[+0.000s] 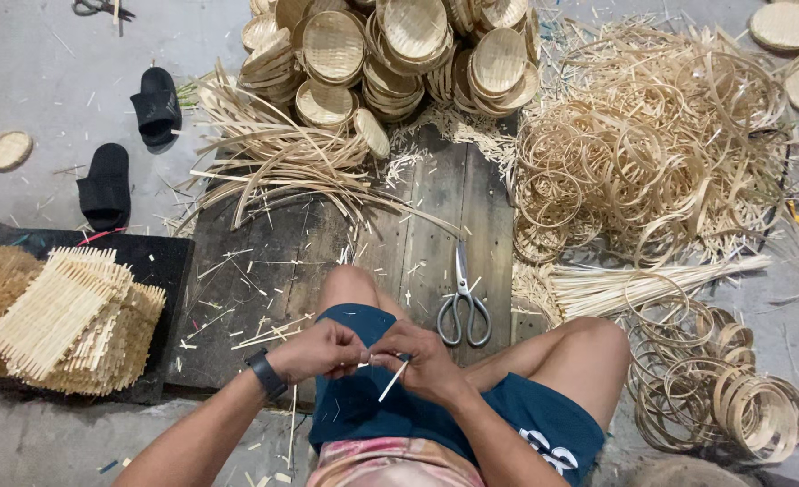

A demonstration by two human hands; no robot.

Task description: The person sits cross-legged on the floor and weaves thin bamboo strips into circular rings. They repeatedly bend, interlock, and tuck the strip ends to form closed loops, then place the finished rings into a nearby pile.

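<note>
My left hand (323, 350) and my right hand (422, 353) meet over my lap, both pinching a thin pale bamboo sliver (392, 380) that sticks down between them. A black watch sits on my left wrist. Grey scissors (463, 302) lie on the dark wooden board (273, 261) just beyond my right hand, next to my knee. I am seated with bare knees bent, in dark blue shorts.
Stacked woven square mats (70, 320) lie at left. Small round woven baskets (390, 50) pile up at the back. Loose bamboo strips (278, 158), a heap of bamboo rings (652, 144), more rings (724, 392) at right, straight splints (652, 280), and black sandals (129, 144).
</note>
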